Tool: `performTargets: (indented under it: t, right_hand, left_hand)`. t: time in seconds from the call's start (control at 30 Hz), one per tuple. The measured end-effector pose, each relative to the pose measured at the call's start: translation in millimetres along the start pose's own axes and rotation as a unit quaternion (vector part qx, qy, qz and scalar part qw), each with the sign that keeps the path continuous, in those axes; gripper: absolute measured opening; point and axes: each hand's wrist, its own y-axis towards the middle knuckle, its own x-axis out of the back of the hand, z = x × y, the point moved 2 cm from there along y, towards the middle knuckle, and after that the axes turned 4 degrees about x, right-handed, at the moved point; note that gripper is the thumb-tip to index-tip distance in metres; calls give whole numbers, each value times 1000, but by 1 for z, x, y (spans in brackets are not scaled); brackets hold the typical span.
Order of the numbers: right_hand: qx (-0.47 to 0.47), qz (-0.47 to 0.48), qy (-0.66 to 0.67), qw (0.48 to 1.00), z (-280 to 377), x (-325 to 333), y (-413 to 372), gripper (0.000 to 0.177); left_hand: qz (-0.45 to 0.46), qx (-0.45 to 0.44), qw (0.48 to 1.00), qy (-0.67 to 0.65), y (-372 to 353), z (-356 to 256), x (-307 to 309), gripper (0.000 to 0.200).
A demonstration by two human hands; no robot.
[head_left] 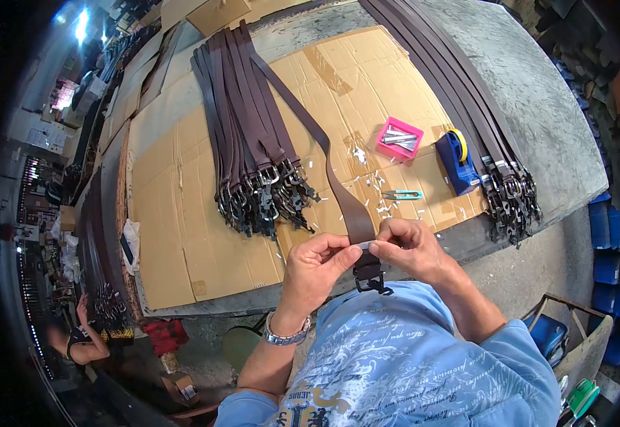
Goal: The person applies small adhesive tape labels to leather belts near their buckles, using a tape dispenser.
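Observation:
A brown belt (345, 199) runs down from the heap of belts (246, 121) to my hands at the table's front edge. Its dark buckle (371, 281) hangs below my fingers, close to my shirt. My left hand (320, 270) pinches the belt's left edge near the buckle, thumb and index finger together. My right hand (413, 249) grips the other edge the same way. Between my thumbs a small whitish strip (365, 245) lies across the belt; its ends are hidden under my fingertips.
Cardboard (181, 249) covers part of the table. On it are a pink box (399, 139) of metallic pieces, a blue tape dispenser (458, 164), green snips (402, 194) and white scraps. More belts (466, 92) lie right. Another person (85, 341) is at far left.

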Motion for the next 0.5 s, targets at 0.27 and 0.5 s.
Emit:
performTargets:
  t: [0.27, 0.5]
  right_hand:
    - [2, 6, 70, 998, 1, 5, -3, 18]
    - [0, 13, 50, 999, -12, 9, 4, 15]
  left_hand:
    - [-4, -11, 1000, -15, 3, -4, -5, 15]
    - [4, -13, 1000, 17, 4, -4, -3, 16]
